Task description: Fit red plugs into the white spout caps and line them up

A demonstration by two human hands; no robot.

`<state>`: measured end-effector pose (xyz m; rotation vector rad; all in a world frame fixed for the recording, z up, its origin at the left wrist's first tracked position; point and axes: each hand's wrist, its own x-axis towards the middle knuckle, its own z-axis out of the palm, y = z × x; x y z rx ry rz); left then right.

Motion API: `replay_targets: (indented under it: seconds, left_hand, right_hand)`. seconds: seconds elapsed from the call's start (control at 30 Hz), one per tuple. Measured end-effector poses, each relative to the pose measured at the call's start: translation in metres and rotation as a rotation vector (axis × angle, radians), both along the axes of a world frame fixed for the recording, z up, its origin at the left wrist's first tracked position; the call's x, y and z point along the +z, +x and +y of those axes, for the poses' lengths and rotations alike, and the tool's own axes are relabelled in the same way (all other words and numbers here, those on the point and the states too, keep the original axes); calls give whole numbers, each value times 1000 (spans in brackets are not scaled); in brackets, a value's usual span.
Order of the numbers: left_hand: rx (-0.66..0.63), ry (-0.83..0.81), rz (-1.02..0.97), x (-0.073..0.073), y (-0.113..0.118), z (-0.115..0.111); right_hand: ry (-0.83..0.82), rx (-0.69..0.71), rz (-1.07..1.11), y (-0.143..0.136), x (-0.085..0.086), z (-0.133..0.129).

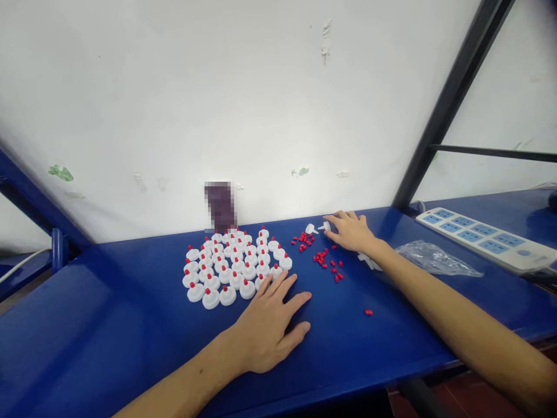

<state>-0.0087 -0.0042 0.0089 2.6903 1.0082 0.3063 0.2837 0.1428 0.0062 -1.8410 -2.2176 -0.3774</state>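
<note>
Bright, even light; edges warped, maybe wide-angle.

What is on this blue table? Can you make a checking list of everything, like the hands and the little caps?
Surface: blue table, its near part bare of parts.
Job's things: white caps with red tips stand packed in a cluster; loose red pieces are scattered to their right; loose white caps lie at the far fingertips.
Clutter: clear plastic bag; blurred dark object against the wall.
Grippers: left hand lies flat and open beside the cluster; right hand reaches to the loose white caps, fingers touching them.
Cables: white power strip at right; white cable at far left.
Surroundings: white wall; black frame bar.
</note>
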Motion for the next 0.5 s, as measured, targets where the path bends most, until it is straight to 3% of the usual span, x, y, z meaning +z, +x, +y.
replay_targets:
  seconds: [0.17, 0.3, 0.43, 0.5]
  left_hand:
    - [16, 16, 19, -1, 1, 0]
    - [48, 36, 1, -4, -1, 0]
    - [64, 45, -74, -5, 0, 0]
    - [46, 36, -163, -3, 2, 0]
  right_hand:
    - [35, 52, -16, 2, 3, 4]
    - [156, 115, 82, -5, 13, -5]
    - [227, 364, 343, -32, 25, -40]
    - [146, 536, 493, -50, 28, -63]
